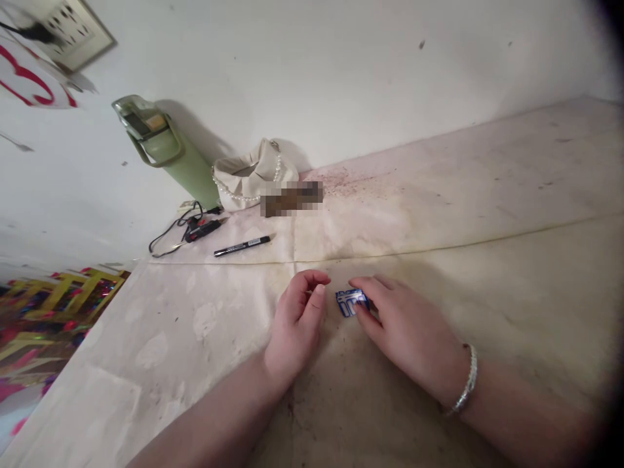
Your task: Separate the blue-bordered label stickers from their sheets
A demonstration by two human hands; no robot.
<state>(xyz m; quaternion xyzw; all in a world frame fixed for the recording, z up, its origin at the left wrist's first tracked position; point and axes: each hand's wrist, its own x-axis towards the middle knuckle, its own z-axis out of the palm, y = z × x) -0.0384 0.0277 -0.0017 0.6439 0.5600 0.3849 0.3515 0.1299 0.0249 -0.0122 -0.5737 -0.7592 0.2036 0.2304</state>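
While hands (298, 318) (407, 325) curl, blue-outlined piece (347, 304), creased cloth (195, 364)

The person is wearing one silvery bracelet (471, 380) around the right wrist (451, 367), just behind the right hand (390, 318). Its narrow, rounded band is catching light along a textured surface, and blur is hiding its finer pattern. Both forearms (219, 406) are showing bare, the left one tapering smoothly toward the left hand (298, 322).

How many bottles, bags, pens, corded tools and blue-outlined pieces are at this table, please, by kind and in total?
Green bottle: 1
Cream bag: 1
Black pen: 1
Black corded tool: 1
Blue-outlined piece, at the right hand: 1
Total: 5
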